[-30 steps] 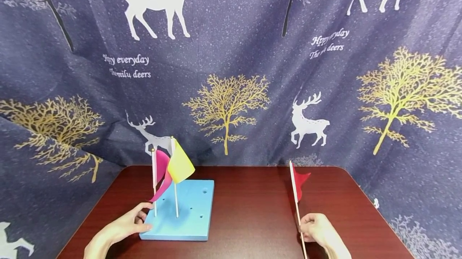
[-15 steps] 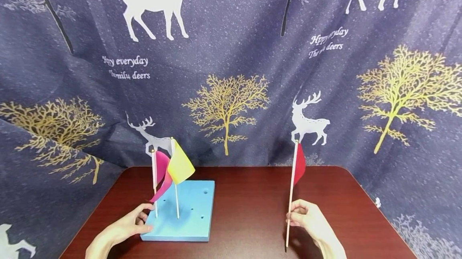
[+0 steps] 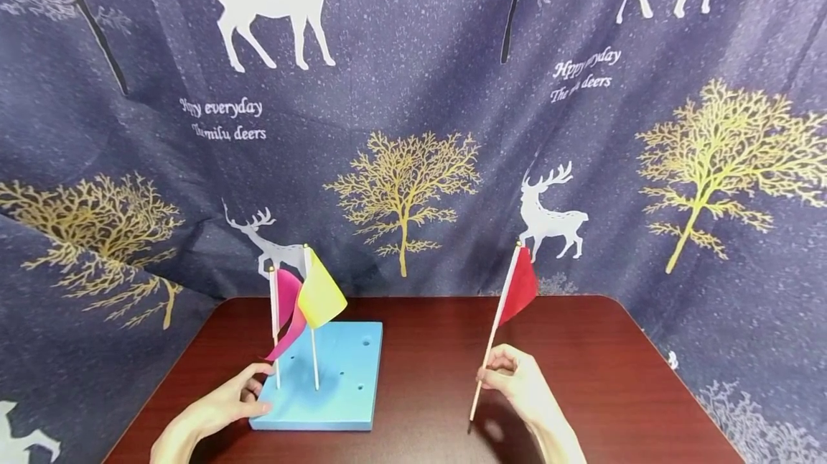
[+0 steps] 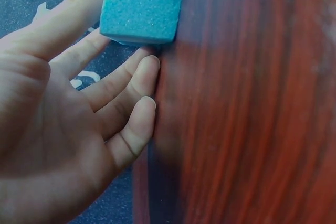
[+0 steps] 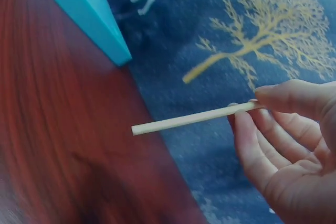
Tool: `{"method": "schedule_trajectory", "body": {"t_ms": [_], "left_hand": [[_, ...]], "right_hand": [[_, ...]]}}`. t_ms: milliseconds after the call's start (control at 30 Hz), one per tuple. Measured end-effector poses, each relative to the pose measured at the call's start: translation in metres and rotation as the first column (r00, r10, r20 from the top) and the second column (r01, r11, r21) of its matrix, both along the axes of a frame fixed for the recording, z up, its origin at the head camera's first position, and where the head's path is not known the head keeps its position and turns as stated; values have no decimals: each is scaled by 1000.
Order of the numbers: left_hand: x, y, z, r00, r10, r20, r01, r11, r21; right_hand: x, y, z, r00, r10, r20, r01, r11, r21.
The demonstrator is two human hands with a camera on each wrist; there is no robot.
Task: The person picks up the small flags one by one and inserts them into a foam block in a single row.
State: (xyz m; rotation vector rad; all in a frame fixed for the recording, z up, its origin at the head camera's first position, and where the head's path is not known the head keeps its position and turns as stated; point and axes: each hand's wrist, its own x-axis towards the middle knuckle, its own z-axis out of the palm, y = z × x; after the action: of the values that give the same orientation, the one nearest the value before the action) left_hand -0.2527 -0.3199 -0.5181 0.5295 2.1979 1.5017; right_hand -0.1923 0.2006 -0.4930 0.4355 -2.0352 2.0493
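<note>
Between the thumb and fingers of my right hand (image 3: 517,381) is the thin pale stick of a red flag (image 3: 519,284). The flag leans to the right at its top; its lower end is above the table, and the right wrist view shows the bare stick end (image 5: 184,120) jutting past the fingertips. My left hand (image 3: 220,403) grips the left edge of a light blue board (image 3: 342,406), its thumb at the front corner. A pink flag (image 3: 287,295) and a yellow flag (image 3: 321,295) stand upright in the board. In the left wrist view the board's end (image 4: 140,11) shows beside the fingers.
Several small holes, one of them a hole (image 3: 366,343) at the far right corner, dot the board. The dark red-brown table (image 3: 433,363) spreads between the board and the right hand. A dark blue cloth (image 3: 420,90) printed with deer and trees hangs behind it.
My right hand has lifted the red flag and carried it leftward, nearer the board. The stick went from leaning left at its top to leaning right. The left hand and board look still.
</note>
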Motion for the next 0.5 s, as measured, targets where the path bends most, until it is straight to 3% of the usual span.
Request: {"method": "schedule_trajectory", "body": {"t_ms": [67,100,233,367,500], "left_hand": [[0,1,1,1000,14,2,-14,1000,-6],[0,1,1,1000,20,4,-20,1000,-7],[1,1,1,999,31,9,-31,999,-12],[0,0,0,1000,22,17,-22,1000,-7],[-2,0,0,1000,-11,19,10,1000,24]], "right_hand": [[-3,-6,1,1000,-3,30,3,1000,3],[-2,-11,18,994,-25,109,27,1000,-12],[-10,-24,16,981,-33,190,44,998,-50],[-18,-38,9,981,-18,193,38,994,-104],[-23,-52,6,988,-36,151,46,997,-64]]}}
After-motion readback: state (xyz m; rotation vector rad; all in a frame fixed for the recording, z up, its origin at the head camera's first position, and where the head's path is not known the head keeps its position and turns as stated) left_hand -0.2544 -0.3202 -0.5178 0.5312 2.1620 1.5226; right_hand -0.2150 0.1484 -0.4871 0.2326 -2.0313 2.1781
